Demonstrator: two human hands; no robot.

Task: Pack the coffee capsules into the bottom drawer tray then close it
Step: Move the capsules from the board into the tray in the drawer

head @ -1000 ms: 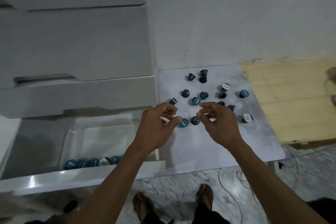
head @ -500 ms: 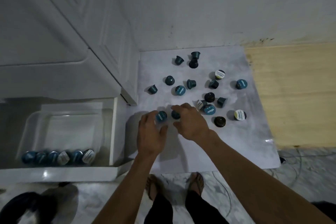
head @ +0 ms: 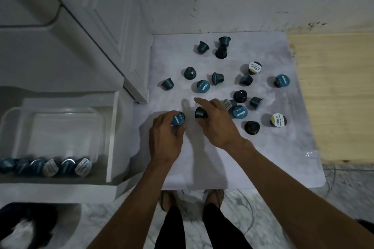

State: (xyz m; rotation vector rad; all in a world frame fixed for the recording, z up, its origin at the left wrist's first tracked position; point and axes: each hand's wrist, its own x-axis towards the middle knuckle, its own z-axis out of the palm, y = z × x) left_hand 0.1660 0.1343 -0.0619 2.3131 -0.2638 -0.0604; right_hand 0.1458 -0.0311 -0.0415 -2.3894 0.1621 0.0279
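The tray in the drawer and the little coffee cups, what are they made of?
The tray looks like clear, glossy plastic: the white drawer shows through its walls and its rim catches light. The coffee capsules seem to be smooth matte plastic or thin metal, which one is hard to tell; their flat printed lids look like foil or paper. The white drawer looks like painted wood or laminate.

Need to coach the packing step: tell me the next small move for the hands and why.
Probably lift both capsules and carry them left to the clear tray. The left hand already grips a blue-lidded capsule, the right hand holds a dark teal capsule, and one row of capsules lines the tray's near wall, with bare floor behind it.
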